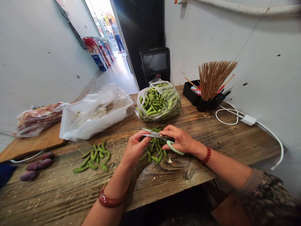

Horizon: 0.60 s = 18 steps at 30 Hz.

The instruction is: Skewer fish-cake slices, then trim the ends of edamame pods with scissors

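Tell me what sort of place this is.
Probably a small eatery's food-preparation corner: a plastic bag of green pods stands on a worn wooden table, near a bundle of thin brown sticks that look like skewers.

Pretty bright overall. Daylight pours in from the doorway point(103, 15) at 11 o'clock, blown nearly white, with glare on the floor point(115, 64) there and hazy flare on the black door point(143, 25). Soft shadow by the left hand point(134, 147) on the table point(58, 191). Middle's decently sharp, edges go stretchy; sleeve point(270, 191) at 4 o'clock's mushy. Under the table, around 6, almost black.
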Available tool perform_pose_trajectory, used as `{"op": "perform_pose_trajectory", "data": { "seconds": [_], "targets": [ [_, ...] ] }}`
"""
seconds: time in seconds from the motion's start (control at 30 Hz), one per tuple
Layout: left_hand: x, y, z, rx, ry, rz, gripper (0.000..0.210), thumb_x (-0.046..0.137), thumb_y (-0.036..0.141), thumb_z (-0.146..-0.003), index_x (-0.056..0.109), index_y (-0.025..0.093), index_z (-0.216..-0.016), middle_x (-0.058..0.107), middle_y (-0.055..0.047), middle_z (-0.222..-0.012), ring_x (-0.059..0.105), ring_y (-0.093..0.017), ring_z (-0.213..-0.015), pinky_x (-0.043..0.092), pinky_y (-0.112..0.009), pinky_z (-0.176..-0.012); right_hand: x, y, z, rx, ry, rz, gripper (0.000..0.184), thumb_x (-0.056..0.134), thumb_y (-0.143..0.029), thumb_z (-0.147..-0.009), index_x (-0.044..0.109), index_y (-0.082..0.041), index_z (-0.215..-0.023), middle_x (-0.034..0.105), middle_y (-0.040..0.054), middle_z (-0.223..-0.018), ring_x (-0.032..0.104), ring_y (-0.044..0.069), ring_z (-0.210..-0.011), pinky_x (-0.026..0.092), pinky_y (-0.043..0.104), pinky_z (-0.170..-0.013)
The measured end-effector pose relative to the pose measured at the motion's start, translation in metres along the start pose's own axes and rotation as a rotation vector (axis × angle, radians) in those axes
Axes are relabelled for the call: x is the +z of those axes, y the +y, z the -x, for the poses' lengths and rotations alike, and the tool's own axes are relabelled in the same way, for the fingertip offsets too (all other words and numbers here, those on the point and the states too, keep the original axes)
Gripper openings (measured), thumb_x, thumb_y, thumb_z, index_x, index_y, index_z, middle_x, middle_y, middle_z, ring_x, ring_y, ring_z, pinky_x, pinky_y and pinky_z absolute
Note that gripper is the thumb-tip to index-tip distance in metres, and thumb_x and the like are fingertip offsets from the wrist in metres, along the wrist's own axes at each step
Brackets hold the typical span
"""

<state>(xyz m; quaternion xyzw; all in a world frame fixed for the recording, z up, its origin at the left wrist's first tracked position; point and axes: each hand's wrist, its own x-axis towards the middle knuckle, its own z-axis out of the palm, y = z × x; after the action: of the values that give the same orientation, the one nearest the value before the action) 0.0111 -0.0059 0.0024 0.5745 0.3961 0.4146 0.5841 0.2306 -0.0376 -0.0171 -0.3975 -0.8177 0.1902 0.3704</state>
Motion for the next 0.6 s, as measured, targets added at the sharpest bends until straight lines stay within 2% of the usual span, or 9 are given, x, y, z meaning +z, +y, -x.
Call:
{"op": "perform_pose_trajectory", "data": {
  "seconds": [0.23, 0.37, 0.53, 0.6],
  "targets": [
    [0.000, 0.000, 0.001, 0.030, -0.013, -0.008, 0.016, 0.074, 0.031, -0.074, 0.073, 0.017, -0.082, 0.064, -0.002, -0.078, 0.049, -0.011, -0.064, 0.035, -0.021, -0.056, 0.000, -0.001, 0.002, -0.011, -0.011, 0.025, 0.047, 0.073, -0.037, -0.080, 0.060, -0.018, -0.121, 0.060, 0.0085, -0.102, 0.060, 0.019, -0.086, 0.051, 0.031, -0.076],
    [0.001, 0.003, 0.003, -0.034, -0.033, 0.008, 0.018, 0.074, 0.031, -0.073, 0.071, 0.016, -0.082, 0.059, 0.001, -0.067, 0.041, -0.008, -0.054, 0.031, -0.021, -0.051, 0.003, 0.000, 0.003, -0.024, -0.004, 0.042, 0.045, 0.071, -0.038, -0.082, 0.060, -0.018, -0.121, 0.061, 0.0080, -0.098, 0.061, 0.019, -0.084, 0.051, 0.030, -0.074],
    [-0.001, 0.009, 0.002, -0.095, -0.023, 0.166, 0.016, 0.066, 0.029, -0.077, 0.062, 0.019, -0.089, 0.060, 0.002, -0.070, 0.046, -0.008, -0.052, 0.030, -0.019, -0.047, 0.004, 0.008, 0.001, -0.012, 0.094, 0.030, 0.044, 0.071, -0.039, -0.082, 0.061, -0.019, -0.119, 0.062, 0.0083, -0.099, 0.061, 0.019, -0.084, 0.051, 0.031, -0.075],
    [-0.004, 0.009, 0.001, -0.124, -0.024, 0.134, 0.013, 0.060, 0.025, -0.076, 0.063, 0.019, -0.088, 0.060, 0.001, -0.071, 0.047, -0.009, -0.052, 0.030, -0.020, -0.046, 0.002, 0.011, 0.001, -0.003, 0.127, 0.038, 0.044, 0.071, -0.040, -0.081, 0.062, -0.018, -0.118, 0.063, 0.0086, -0.098, 0.061, 0.019, -0.084, 0.051, 0.032, -0.075]
  ]
}}
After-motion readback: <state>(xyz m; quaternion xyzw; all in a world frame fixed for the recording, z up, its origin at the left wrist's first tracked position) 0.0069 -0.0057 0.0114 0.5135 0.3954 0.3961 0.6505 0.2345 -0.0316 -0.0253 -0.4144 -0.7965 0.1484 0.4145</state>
